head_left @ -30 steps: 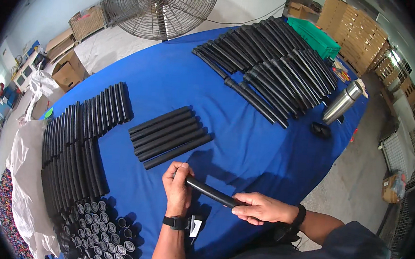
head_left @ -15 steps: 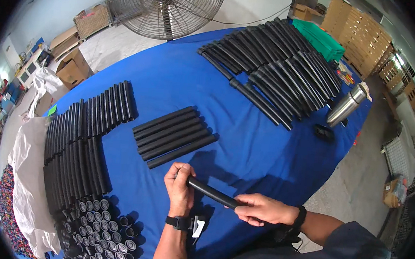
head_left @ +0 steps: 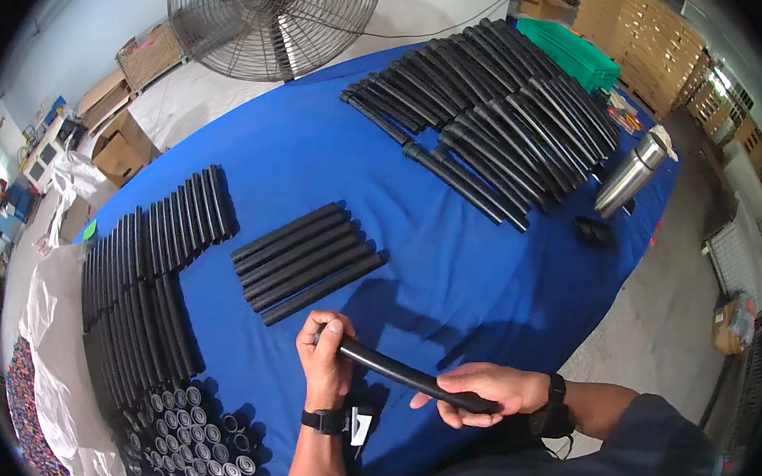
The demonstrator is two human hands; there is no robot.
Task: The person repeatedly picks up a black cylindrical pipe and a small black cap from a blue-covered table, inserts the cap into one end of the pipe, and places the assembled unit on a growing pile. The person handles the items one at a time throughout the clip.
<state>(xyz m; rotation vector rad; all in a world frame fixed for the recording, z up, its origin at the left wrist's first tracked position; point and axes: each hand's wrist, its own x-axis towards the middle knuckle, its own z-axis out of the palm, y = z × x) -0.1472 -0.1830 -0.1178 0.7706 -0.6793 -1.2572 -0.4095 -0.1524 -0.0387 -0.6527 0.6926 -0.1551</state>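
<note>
Blk tube btwn both hands

Held tube: smooth, plastic-looking, soft sheen
Tablecloth: matt cloth
Flask: glossy metal
Crate: plastic
Fan guard: metal wire

Bare blue cloth gives passage beyond the central row of black tubes; long collared black tubes block its far right, a held glossy black tube its near side.
</note>
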